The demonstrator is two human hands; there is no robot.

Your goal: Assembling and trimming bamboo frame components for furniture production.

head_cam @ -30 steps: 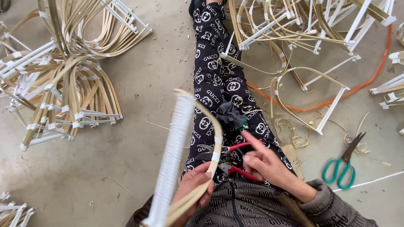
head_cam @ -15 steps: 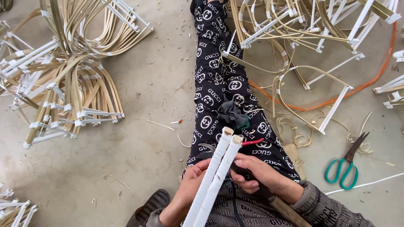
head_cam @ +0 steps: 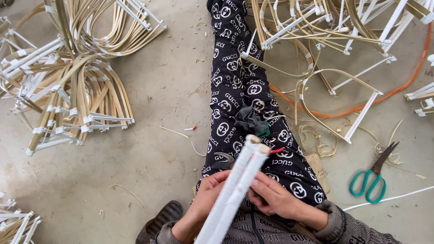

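We have the pair of white-wrapped cane rods (head_cam: 235, 190) clamped between both hands over our lap: left hand (head_cam: 205, 203) wrapped round the lower part, right hand (head_cam: 271, 196) pinching beside it. Their cut tips point away toward the knee. Step in hand looks like binding; next calls for firm tension, we judge. No containers in view. Green-handled scissors (head_cam: 373, 178) lie well apart on the concrete floor (head_cam: 158, 113).

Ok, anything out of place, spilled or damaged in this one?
Nothing looks damaged. Both hands, left hand and right hand, hold a white-wrapped pair of cane rods over the lap. Pale cane shavings and offcuts litter the concrete floor, and green-handled scissors lie there loose.
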